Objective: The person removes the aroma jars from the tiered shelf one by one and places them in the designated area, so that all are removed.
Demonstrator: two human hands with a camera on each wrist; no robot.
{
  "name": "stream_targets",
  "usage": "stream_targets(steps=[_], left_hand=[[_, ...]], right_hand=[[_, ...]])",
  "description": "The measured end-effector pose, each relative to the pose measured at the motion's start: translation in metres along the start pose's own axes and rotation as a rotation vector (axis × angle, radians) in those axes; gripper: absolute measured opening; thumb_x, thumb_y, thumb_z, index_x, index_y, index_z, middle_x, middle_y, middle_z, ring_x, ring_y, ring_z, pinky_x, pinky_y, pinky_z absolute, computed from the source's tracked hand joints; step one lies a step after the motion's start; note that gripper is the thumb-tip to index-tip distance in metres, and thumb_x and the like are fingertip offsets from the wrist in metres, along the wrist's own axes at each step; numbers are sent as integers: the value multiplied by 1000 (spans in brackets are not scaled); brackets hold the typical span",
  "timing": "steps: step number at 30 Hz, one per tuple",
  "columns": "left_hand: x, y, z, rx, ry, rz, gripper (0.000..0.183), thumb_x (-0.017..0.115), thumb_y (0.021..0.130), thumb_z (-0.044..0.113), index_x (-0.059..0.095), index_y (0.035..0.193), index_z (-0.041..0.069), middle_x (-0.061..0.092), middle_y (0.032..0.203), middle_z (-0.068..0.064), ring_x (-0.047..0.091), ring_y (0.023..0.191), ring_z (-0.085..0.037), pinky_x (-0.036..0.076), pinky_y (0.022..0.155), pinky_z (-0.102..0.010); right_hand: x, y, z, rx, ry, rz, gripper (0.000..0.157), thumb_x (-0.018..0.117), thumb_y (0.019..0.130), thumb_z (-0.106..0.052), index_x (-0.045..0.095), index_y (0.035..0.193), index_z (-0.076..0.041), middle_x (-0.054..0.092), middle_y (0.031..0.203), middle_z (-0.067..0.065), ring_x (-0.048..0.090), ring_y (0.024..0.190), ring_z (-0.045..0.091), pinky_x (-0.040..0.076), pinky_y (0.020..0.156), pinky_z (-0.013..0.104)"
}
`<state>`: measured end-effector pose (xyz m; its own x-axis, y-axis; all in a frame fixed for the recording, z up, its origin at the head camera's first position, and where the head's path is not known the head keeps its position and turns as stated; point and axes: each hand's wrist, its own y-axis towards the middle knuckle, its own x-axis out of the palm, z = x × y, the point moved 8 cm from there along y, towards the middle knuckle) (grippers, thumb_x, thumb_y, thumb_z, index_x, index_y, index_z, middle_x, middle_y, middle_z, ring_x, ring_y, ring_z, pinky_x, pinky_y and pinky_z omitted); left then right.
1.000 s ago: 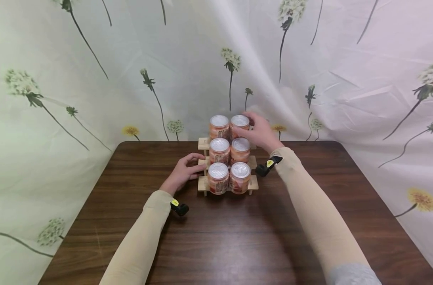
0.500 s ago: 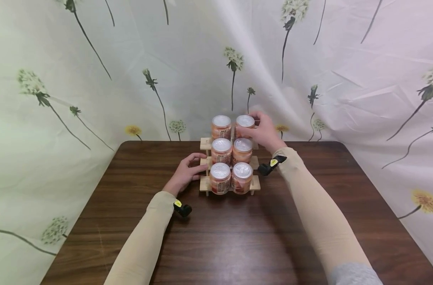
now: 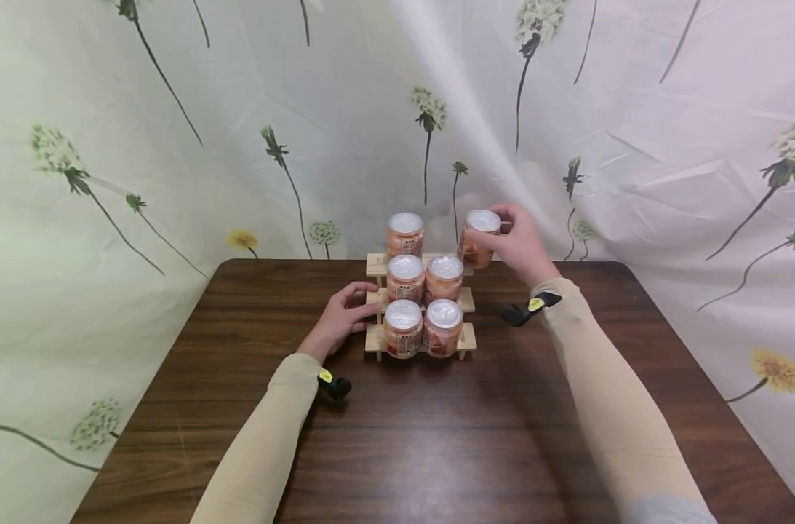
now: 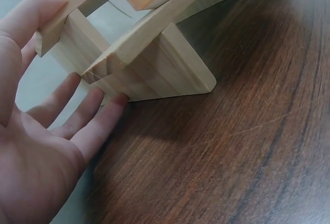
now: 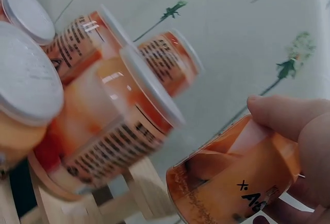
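Observation:
A three-step wooden rack (image 3: 374, 338) stands on the table, bearing several orange-labelled fruit jars with pale lids. My right hand (image 3: 520, 244) grips one jar (image 3: 477, 252) round its side, at the right end of the top step. In the right wrist view that held jar (image 5: 227, 183) tilts across the picture, apart from the others; whether its base touches the rack is unclear. One jar (image 3: 405, 239) stands at the top step's left. My left hand (image 3: 340, 314) rests at the rack's left side; in the left wrist view its fairly straight fingers (image 4: 98, 126) touch the wood.
Two jars stand on the middle step, including this right-hand jar (image 3: 444, 281), and two on the bottom step, including this left-hand jar (image 3: 404, 335). The brown table (image 3: 397, 437) ends at a flower-printed cloth (image 3: 358, 145) close behind the rack.
My right hand has gripped the top step's right jar and moved it rightward, away from the left jar. My left hand stays against the rack.

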<state>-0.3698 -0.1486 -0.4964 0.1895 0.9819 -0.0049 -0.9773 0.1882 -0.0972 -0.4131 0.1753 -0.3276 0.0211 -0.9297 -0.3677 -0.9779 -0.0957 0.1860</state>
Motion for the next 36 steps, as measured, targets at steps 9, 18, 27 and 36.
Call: stream_targets(steps=[9, 18, 27, 36], left_hand=[[-1, 0, 0, 5, 8, 5, 41, 77, 99, 21, 60, 136, 16, 50, 147, -15, 62, 116, -25, 60, 84, -37], [0, 0, 2, 10, 37, 3, 42, 78, 98, 25, 60, 136, 17, 50, 148, -14, 61, 118, -26, 59, 84, -37], [0, -1, 0, 8, 8, 8, 40, 77, 98, 20, 61, 135, 16, 50, 147, -15, 62, 118, -26, 60, 84, -37], [0, -2, 2, 2, 15, 1, 42, 77, 99, 23, 60, 136, 17, 50, 147, -14, 60, 121, -29, 60, 85, -39]], right_hand=[[-30, -9, 18, 27, 20, 83, 65, 88, 88, -34, 53, 133, -3, 57, 130, 10, 58, 108, 21, 53, 79, 29], [-35, -13, 50, 37, -146, 104, 69, 88, 87, -35, 55, 134, 4, 59, 129, 18, 60, 112, 27, 50, 78, 22], [-22, -17, 90, 56, -251, 78, 63, 88, 87, -30, 57, 129, 5, 61, 123, 21, 59, 107, 31, 50, 81, 31], [-12, -18, 112, 65, -296, 71, 60, 90, 84, -30, 58, 122, 3, 64, 115, 20, 60, 102, 31, 50, 82, 37]])
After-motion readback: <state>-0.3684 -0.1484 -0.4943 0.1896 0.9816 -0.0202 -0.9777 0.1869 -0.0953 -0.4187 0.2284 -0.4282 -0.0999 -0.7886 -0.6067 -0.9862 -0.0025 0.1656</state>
